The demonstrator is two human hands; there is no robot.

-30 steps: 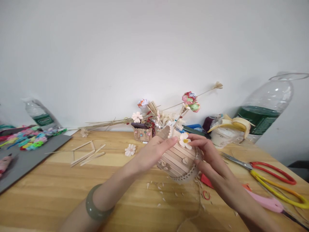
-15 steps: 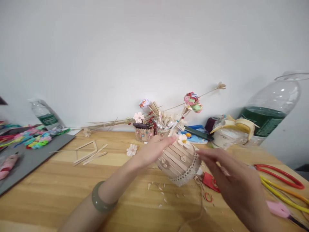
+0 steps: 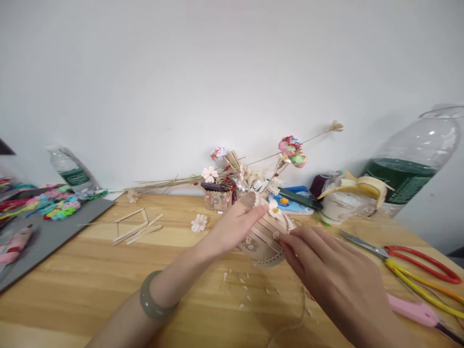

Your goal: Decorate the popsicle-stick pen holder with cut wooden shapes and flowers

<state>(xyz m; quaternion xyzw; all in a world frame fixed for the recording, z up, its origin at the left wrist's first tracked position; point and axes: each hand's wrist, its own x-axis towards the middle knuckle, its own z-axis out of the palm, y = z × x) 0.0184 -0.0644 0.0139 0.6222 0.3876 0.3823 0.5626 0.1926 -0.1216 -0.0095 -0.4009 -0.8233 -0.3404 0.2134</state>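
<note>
A small pot of flat wooden craft sticks (image 3: 267,238) lies tilted above the table, gripped from its upper left by my left hand (image 3: 230,223), thumb along the near side. Lace trim (image 3: 266,263) edges its lower end, and a white flower with a yellow centre (image 3: 274,209) sits near the top. My right hand (image 3: 326,261) has its fingers pinched together at the pot's side, the tips at a small pale petal (image 3: 276,235) on the sticks. The right fingers hide part of the lace end. Small petals (image 3: 242,280) lie scattered on the wood below.
Scissors with red and yellow handles (image 3: 387,253) and a pink-handled tool (image 3: 413,309) lie at right. Behind stand a decorated box (image 3: 217,199), a peeled banana (image 3: 377,188) and a large bottle (image 3: 402,174). Loose craft sticks (image 3: 132,232) and a pale flower (image 3: 199,223) are at left.
My right hand has moved left and onto the pot's side, its fingertips now at the small petal. The pot has turned slightly in my left hand. The scissors' blades have come into view.
</note>
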